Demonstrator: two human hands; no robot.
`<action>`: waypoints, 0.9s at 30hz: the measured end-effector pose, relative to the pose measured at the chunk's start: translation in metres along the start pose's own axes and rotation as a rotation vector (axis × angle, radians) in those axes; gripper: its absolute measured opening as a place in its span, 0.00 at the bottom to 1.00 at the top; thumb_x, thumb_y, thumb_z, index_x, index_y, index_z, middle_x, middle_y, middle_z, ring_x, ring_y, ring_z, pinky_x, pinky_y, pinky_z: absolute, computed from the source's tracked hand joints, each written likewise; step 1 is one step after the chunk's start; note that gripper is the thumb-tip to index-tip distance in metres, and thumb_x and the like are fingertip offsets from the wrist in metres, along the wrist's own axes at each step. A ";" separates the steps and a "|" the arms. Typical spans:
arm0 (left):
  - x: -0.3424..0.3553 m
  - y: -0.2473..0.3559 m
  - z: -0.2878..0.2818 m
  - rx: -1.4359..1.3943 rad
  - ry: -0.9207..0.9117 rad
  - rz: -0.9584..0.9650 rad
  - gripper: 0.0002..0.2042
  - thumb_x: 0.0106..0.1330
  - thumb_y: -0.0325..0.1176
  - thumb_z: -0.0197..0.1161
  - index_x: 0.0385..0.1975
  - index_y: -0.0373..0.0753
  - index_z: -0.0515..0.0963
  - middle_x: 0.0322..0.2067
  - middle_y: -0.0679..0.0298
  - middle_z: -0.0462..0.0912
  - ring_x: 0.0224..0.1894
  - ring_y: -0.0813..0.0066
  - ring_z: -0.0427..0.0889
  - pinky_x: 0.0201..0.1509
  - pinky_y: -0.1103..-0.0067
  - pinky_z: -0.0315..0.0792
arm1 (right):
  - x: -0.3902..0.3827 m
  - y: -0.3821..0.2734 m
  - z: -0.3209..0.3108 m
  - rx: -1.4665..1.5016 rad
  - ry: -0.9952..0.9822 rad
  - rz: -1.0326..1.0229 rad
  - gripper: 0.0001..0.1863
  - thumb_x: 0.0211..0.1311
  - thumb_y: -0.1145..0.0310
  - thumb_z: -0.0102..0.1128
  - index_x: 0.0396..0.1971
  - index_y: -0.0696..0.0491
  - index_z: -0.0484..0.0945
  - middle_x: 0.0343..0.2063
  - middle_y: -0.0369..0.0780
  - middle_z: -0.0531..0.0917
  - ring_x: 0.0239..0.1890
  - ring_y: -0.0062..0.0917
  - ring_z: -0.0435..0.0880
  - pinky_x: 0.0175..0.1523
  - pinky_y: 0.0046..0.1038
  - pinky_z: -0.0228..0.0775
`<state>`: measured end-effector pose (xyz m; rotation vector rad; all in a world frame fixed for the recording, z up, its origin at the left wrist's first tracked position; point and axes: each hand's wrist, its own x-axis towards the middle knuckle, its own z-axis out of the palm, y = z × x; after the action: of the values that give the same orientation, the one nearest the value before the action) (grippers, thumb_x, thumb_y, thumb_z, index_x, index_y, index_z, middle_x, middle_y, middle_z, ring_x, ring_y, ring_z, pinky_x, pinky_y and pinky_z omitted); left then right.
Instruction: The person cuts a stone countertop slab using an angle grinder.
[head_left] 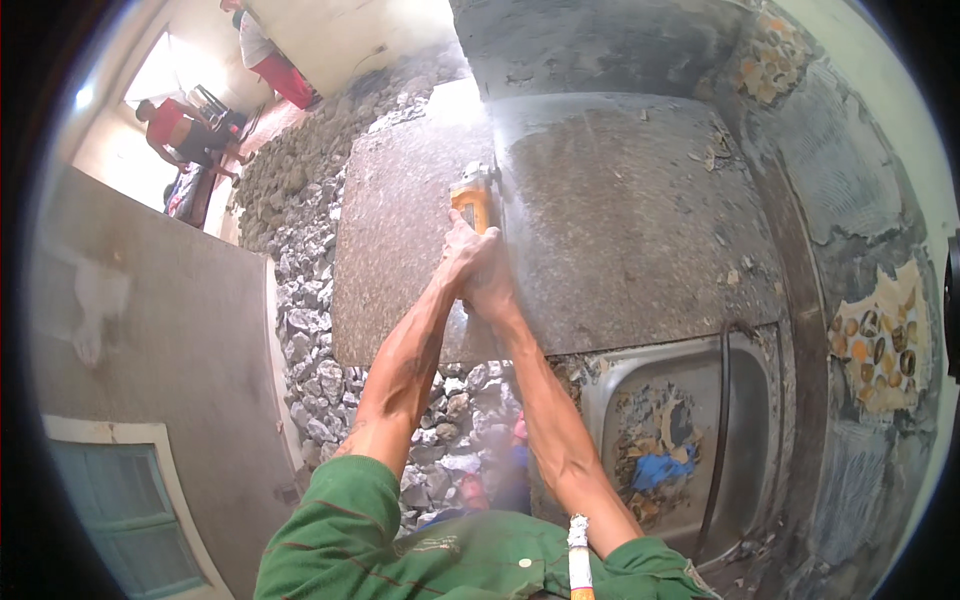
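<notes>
Both hands are closed around an orange angle grinder (470, 208), out at arm's length. My left hand (464, 246) wraps its body from the left. Just behind it, my right hand (490, 287) grips the rear end, mostly covering it. The grinder's metal head points away from me, at a straight line in a grey speckled stone slab (620, 230). Left of that line the slab looks lighter, and to the right darker. Pale dust hazes the far end of the line. The cutting disc is too blurred to make out clearly.
Broken rocks (310, 380) cover the floor on the left and below the slab. At near right, a metal sink (598, 405) holds debris and a blue scrap (662, 468), with a dark hose (725, 420) across it. A lit cigarette (580, 555) juts in below. Two people (180, 130) are far left.
</notes>
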<state>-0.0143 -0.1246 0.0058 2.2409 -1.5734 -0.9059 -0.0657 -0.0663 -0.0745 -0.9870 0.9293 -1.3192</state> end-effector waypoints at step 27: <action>-0.033 -0.008 -0.003 -0.050 0.019 0.001 0.45 0.53 0.49 0.60 0.66 0.31 0.46 0.49 0.35 0.73 0.53 0.42 0.75 0.57 0.61 0.69 | -0.110 -0.147 0.011 -0.420 0.405 -0.077 0.37 0.54 0.67 0.61 0.65 0.54 0.57 0.41 0.46 0.79 0.43 0.34 0.78 0.53 0.35 0.69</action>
<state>-0.0139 -0.0918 0.0155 2.2084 -1.5267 -0.9110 -0.1078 0.0435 0.0667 -1.0981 1.5366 -1.4495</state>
